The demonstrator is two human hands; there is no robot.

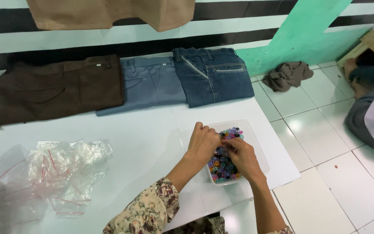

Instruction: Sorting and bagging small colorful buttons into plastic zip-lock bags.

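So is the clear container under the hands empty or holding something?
Holding something: the clear container is partly filled with small multicoloured beads, and both the left hand and the right hand are over them.

Both hands (221, 151) over clear tub (256, 143) w/ coloured beads (224, 167) — white table (143, 130), folded trousers (122, 84) behind

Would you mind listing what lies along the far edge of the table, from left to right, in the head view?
Brown trousers → grey-blue trousers → dark blue jeans → then, off the table on the floor tiles, a crumpled brown cloth.
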